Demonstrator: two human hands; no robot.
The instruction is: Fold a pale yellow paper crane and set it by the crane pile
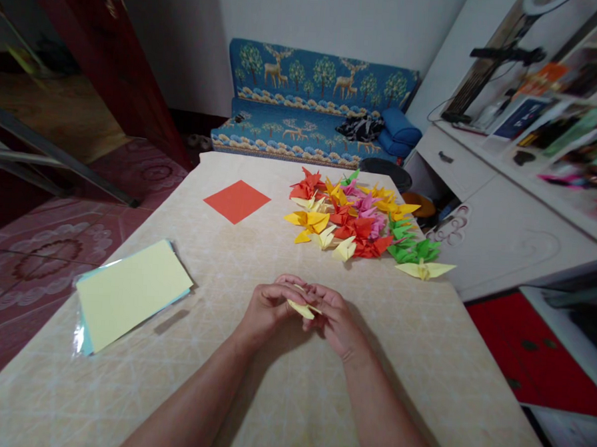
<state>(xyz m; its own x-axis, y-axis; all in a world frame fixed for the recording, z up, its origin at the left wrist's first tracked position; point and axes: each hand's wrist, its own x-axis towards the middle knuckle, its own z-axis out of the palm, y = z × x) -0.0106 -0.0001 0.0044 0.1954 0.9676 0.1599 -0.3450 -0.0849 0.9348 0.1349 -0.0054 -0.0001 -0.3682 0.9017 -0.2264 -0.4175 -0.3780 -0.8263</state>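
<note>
A small piece of folded pale yellow paper is pinched between both my hands above the near middle of the table. My left hand closes on it from the left, and my right hand grips it from the right. The fingers cover much of the paper, so its full shape is hidden. Beyond my hands, to the right, lies a crowd of folded paper cranes in red, yellow, orange, pink and green. One pale yellow crane sits at the near right of that group.
A red paper square lies flat at the far left of the table. Nearer on the left is a stack of pale yellow sheets on a clear plastic wrapper. Behind the table stands a blue patterned sofa; a white cabinet stands on the right.
</note>
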